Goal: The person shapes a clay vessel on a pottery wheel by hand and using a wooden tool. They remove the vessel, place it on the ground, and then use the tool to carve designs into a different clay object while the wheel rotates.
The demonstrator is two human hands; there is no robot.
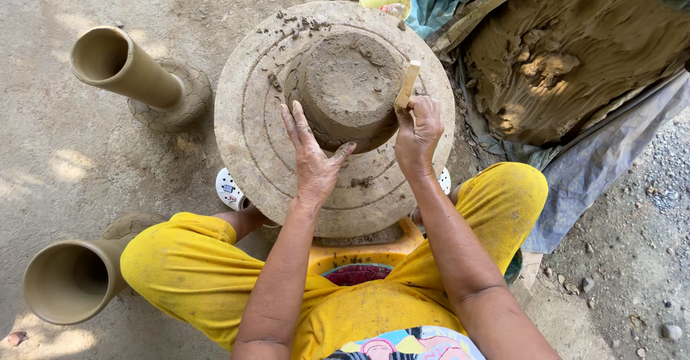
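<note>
Clay pot sits between flat left fingers and right fingers pinching a wooden rib.

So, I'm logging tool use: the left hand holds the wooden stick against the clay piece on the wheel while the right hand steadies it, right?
Not quite: the head view shows the right hand holding the stick against the clay piece on the wheel, while the left hand steadies it.

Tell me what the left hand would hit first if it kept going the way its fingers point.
The left hand already touches the round grey-brown clay form on the wheel, so it would likely press into that wall first.
</note>
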